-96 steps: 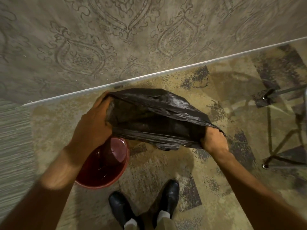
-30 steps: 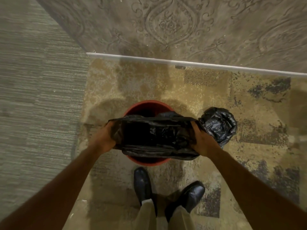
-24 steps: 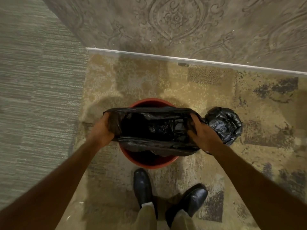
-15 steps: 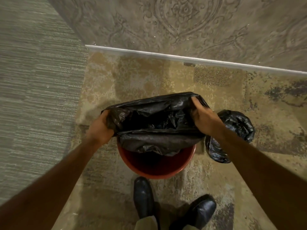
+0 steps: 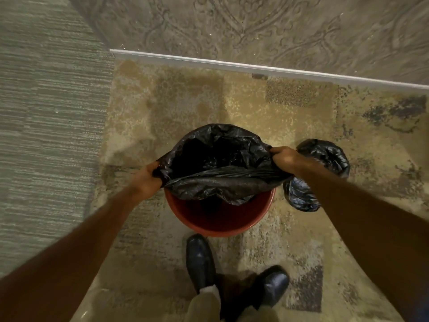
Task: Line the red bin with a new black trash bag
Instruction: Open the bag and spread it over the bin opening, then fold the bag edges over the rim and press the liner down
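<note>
The round red bin (image 5: 218, 226) stands on the patterned carpet just in front of my shoes. A black trash bag (image 5: 220, 180) is stretched wide over the bin's mouth, its opening facing up. The bag's far edge drapes over the bin's far rim; its near edge hangs above the red inside of the bin. My left hand (image 5: 146, 180) grips the bag's left edge. My right hand (image 5: 284, 158) grips the bag's right edge. The bin's far rim is hidden under the plastic.
A tied, full black trash bag (image 5: 325, 156) lies on the carpet right of the bin, partly behind my right forearm. A wall with a white baseboard (image 5: 255, 68) runs behind. My black shoes (image 5: 200, 261) stand close to the bin. Grey striped carpet (image 5: 46, 135) lies left.
The bag's mouth has been pulled wider and its far edge has gone over the bin's far rim. My hands have moved further apart, to the bin's sides.
</note>
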